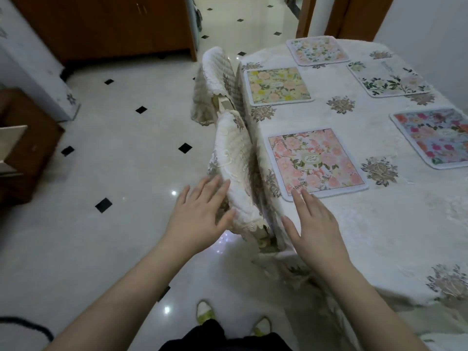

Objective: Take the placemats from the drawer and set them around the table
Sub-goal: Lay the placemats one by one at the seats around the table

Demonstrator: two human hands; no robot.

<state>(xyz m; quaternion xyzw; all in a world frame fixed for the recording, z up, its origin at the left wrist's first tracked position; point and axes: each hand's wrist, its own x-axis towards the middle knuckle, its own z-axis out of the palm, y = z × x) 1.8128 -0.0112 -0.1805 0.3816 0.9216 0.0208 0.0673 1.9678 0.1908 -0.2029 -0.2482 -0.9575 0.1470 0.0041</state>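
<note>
Both hands are hovering open and empty, the left hand (200, 211) beside the chair (235, 173), the right hand (314, 224) near the pink placemat (316, 163); it probably needs squaring to the tabletop (379, 236) edge.

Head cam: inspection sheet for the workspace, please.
Surface: cream embroidered tablecloth covers the table.
Job's things: five floral placemats laid flat: pink, yellow, pale far one, white-green, blue-red.
Clutter: nothing seen.
Grips: left hand open by the near covered chair back; right hand open, over the table edge.
Cables: dark cord on the floor.
Surroundings: tiled floor, wooden cabinet.
</note>
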